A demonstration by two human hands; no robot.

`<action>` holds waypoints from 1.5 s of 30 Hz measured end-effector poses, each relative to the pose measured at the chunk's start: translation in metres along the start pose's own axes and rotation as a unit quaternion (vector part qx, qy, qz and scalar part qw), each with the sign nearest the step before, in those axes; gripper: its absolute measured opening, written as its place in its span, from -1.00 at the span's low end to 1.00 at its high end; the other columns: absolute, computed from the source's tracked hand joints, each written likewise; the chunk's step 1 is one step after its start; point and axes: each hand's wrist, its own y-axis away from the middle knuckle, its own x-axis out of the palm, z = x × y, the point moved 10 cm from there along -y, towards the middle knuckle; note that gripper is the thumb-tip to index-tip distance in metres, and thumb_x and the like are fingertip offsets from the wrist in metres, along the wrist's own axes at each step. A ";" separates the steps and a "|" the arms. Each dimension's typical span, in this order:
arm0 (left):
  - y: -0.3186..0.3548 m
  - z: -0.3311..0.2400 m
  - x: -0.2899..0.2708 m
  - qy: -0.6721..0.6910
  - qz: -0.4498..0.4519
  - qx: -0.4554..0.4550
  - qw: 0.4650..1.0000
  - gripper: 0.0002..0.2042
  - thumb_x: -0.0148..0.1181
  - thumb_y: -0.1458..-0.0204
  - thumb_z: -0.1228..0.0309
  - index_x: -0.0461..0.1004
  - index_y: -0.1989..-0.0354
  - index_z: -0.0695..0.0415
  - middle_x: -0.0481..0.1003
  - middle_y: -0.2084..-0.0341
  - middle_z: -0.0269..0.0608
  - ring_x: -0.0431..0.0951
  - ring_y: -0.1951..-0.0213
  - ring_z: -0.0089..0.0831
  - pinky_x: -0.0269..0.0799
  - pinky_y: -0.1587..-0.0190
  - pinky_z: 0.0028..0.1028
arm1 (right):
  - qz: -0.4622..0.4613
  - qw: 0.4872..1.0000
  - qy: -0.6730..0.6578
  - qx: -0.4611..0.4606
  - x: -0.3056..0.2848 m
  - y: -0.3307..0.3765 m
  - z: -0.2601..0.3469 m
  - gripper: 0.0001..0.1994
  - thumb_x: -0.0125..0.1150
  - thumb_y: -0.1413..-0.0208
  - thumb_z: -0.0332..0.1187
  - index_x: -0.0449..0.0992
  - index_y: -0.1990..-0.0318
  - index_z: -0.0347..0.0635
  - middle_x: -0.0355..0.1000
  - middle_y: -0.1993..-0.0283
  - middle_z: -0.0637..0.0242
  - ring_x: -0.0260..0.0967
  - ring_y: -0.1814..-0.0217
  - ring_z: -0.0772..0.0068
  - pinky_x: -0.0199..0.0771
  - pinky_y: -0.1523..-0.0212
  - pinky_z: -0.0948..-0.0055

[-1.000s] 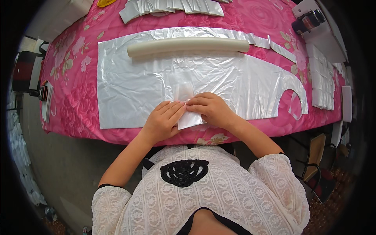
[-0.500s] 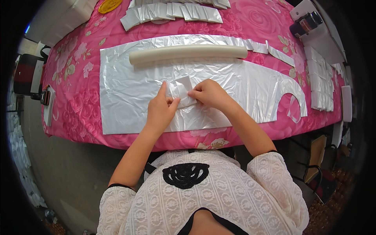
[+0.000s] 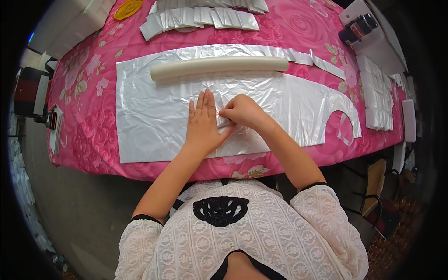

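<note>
Since half a second ago, the left hand [image 3: 202,125] has gone from pinching the packet [image 3: 222,121] to lying flat over it, its fingers now stretched toward the far side of the table. The right hand [image 3: 243,112] has stayed close by, at the packet's right side.

Left palm down and open, fingers straight, it covers much of the packet, with the thumb reaching right along the near edge. The right hand is curled, thumb and forefinger closed on the packet's right edge. Most of the packet is hidden, so I cannot tell how its folds lie. It rests on the plastic sheet [image 3: 149,116], near the middle, between the two hands.

The sheet is silvery white and creased, spread flat on the pink flowered cloth [image 3: 91,140], with a curved cut-out at its right end. Across its far part lies a pale roll [image 3: 219,67], beyond both hands and apart from them. Further off, rows of folded packets [image 3: 200,18] overlap near the far edge, and a stack [image 3: 376,93] of similar ones lies at the right. A dark bottle [image 3: 357,29] leans beside a white box [image 3: 383,44].
</note>
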 end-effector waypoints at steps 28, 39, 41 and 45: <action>0.217 0.083 -0.002 0.451 0.155 -0.442 0.760 -0.83 0.10 0.05 0.42 0.53 0.35 0.25 0.54 0.48 -0.12 0.55 0.45 -0.43 0.44 0.40 -0.48 | 0.085 0.906 0.153 -0.385 0.173 0.107 0.102 -0.55 0.04 -0.01 -0.21 0.25 -0.06 -0.15 -0.15 -0.31 -0.05 -0.39 -0.41 0.02 -0.45 -0.29 -0.08; 0.079 0.053 -0.114 0.108 -0.045 -0.109 0.987 -0.58 0.27 0.29 0.48 0.42 0.14 0.22 0.48 0.25 -0.03 0.48 0.22 -0.12 0.39 0.17 -0.31 | -0.242 0.939 -0.095 -0.227 -0.122 -0.043 0.041 -0.90 0.16 0.08 -0.40 0.53 0.43 -0.22 0.48 0.46 0.27 0.40 0.47 0.41 0.33 0.42 0.43; 0.072 0.050 -0.102 0.119 -0.032 -0.092 0.988 -0.59 0.27 0.29 0.48 0.42 0.15 0.23 0.48 0.26 -0.03 0.48 0.23 -0.12 0.39 0.18 -0.32 | -0.335 0.889 -0.243 -0.196 -0.197 -0.084 -0.001 -0.84 0.11 0.02 -0.40 0.52 0.30 -0.28 0.50 0.39 0.28 0.42 0.39 0.51 0.37 0.34 0.51; 0.066 0.038 -0.089 0.142 -0.017 -0.067 0.987 -0.59 0.26 0.28 0.49 0.41 0.15 0.24 0.47 0.24 -0.02 0.48 0.23 -0.11 0.39 0.18 -0.31 | -0.448 0.889 -0.058 -0.073 -0.247 -0.126 -0.020 -0.72 0.17 0.09 -0.24 0.51 0.27 -0.24 0.50 0.35 0.22 0.45 0.32 0.29 0.39 0.28 0.33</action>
